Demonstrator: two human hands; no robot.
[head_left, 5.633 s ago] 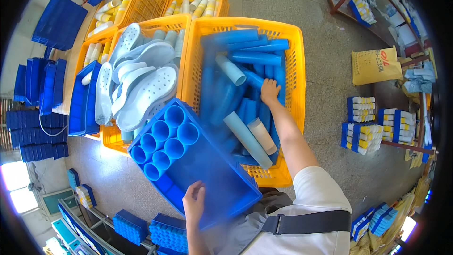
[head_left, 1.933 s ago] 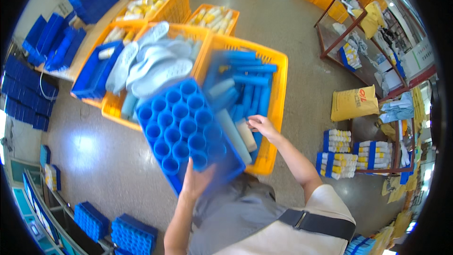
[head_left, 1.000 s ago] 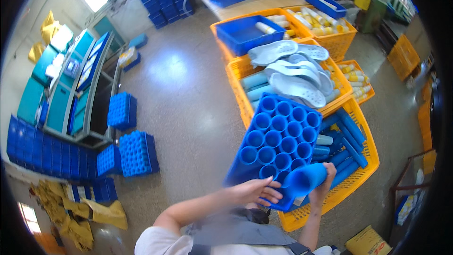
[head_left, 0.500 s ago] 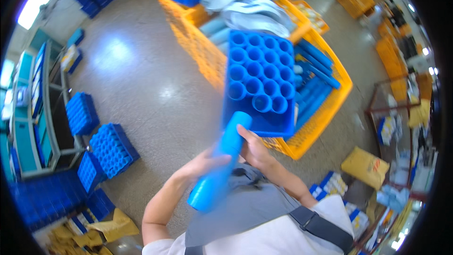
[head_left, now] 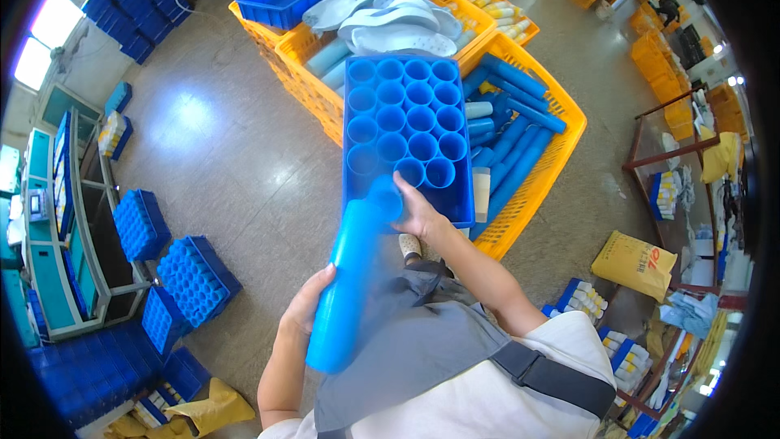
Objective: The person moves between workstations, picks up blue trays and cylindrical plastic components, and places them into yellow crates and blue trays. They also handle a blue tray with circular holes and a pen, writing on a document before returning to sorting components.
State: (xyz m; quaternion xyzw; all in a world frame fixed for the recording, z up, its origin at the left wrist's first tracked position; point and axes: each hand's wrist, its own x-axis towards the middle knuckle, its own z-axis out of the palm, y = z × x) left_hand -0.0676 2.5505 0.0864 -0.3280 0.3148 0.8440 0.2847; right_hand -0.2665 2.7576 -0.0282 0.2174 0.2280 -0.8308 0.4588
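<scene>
My left hand (head_left: 307, 302) is wrapped round the side of a long blue tube (head_left: 341, 293), which slants up toward a blue tray. At its upper end my right hand (head_left: 418, 213) grips a shorter blue tube piece (head_left: 384, 197), blurred by motion. Whether the two pieces are apart or partly nested, I cannot tell. Just beyond my right hand lies the blue tray (head_left: 451, 203), filled with upright open-topped blue tubes (head_left: 392, 119) in rows. Its near row holds two tubes, and bare tray floor shows beside them.
Yellow crates stand ahead; the right one (head_left: 520, 228) holds loose blue tubes (head_left: 520, 146). Pale shoe-shaped pieces (head_left: 398, 20) lie piled beyond the tray, beside a shallow blue bin (head_left: 284, 0). More tube-filled trays (head_left: 195, 280) stand on the left floor. A yellow sack (head_left: 634, 266) lies right.
The short piece in my right hand now sits at an angle to the long tube, where both looked like one straight length. My left hand moved lower, and the view shifted right.
</scene>
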